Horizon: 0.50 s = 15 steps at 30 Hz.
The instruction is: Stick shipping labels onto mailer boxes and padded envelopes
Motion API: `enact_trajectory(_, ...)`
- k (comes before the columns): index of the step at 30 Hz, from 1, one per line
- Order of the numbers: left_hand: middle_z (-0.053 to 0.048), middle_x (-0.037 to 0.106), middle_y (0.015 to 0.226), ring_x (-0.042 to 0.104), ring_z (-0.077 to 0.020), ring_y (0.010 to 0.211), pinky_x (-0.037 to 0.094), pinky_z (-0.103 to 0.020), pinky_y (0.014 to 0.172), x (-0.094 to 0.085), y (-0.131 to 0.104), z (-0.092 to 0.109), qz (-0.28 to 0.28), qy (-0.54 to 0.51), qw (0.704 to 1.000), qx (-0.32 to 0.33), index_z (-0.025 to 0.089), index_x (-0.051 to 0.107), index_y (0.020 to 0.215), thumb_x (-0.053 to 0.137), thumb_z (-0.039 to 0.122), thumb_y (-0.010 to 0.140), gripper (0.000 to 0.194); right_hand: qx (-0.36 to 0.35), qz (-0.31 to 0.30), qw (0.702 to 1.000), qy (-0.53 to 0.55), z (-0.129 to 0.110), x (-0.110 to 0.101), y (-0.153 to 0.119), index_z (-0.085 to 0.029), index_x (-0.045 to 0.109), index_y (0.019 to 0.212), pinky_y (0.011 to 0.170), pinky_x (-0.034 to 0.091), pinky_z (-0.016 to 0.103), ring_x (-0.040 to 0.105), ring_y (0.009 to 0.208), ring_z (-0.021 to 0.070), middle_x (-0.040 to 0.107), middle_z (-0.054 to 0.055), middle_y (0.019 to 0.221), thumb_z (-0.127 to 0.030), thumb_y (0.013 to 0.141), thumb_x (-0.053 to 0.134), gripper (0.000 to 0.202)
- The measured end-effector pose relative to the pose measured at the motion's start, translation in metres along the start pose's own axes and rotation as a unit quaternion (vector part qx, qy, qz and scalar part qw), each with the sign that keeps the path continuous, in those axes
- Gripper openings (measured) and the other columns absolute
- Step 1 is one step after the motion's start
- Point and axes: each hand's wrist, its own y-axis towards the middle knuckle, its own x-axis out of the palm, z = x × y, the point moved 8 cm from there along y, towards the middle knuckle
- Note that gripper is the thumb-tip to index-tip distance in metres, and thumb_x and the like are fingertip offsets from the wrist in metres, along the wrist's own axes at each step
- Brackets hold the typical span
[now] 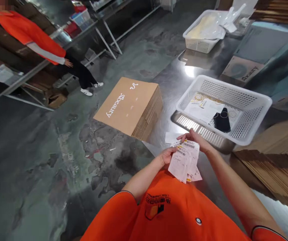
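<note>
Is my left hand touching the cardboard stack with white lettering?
No, the left hand grips printed slips, apart from the cardboard stack.

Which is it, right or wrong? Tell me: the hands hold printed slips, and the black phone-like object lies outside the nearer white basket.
Wrong: the head view shows the black phone-like object lying inside the nearer white basket. The hands do hold printed slips.

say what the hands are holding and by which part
Printed paper slips: the left hand holds them by their upper left edge; the right hand is at their top edge.
</note>
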Motion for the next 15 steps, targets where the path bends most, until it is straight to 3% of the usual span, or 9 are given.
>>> enact_trajectory(5,-0.013,0.077,0.094,0.072,-0.0267,0.094,0.045,-0.042,0.103,-0.013,0.004,-0.013,0.023,-0.010,1.000,-0.006,0.008,0.069,0.102,0.077,0.024,0.076,0.032,-0.020,0.070,0.994,0.085,0.029,-0.009,-0.019,-0.022,0.068,0.111,0.076,0.054,0.038,0.069,0.082,0.0245,0.073,0.009,0.097,-0.091,0.074,0.043,0.081)
enact_trajectory(9,-0.011,0.076,0.086,0.073,-0.0249,0.087,0.047,-0.042,0.101,-0.020,0.009,-0.015,0.063,0.008,0.998,0.025,0.009,0.070,0.096,0.076,0.020,0.078,0.022,0.026,0.136,0.989,-0.061,0.053,-0.010,-0.018,-0.016,0.073,0.095,0.079,0.052,0.040,0.066,0.080,0.0255,0.072,0.011,0.083,-0.089,0.078,0.037,0.083)
enact_trajectory(13,-0.011,0.077,0.092,0.073,-0.0241,0.088,0.046,-0.042,0.103,-0.021,0.007,-0.002,0.074,0.026,0.995,0.063,0.010,0.070,0.101,0.074,0.014,0.078,0.023,-0.035,0.145,0.989,-0.019,0.043,-0.016,-0.017,-0.021,0.068,0.118,0.091,0.053,0.041,0.066,0.103,0.0273,0.069,0.012,0.118,-0.087,0.082,0.029,0.085)
enact_trajectory(15,-0.013,0.077,0.096,0.072,-0.0254,0.092,0.044,-0.044,0.106,-0.023,0.008,0.004,0.074,0.015,0.995,0.062,0.009,0.069,0.105,0.072,0.020,0.082,0.026,-0.067,0.130,0.989,-0.013,0.036,-0.020,-0.018,-0.025,0.062,0.128,0.099,0.050,0.042,0.063,0.115,0.0269,0.061,0.010,0.136,-0.084,0.082,0.039,0.079)
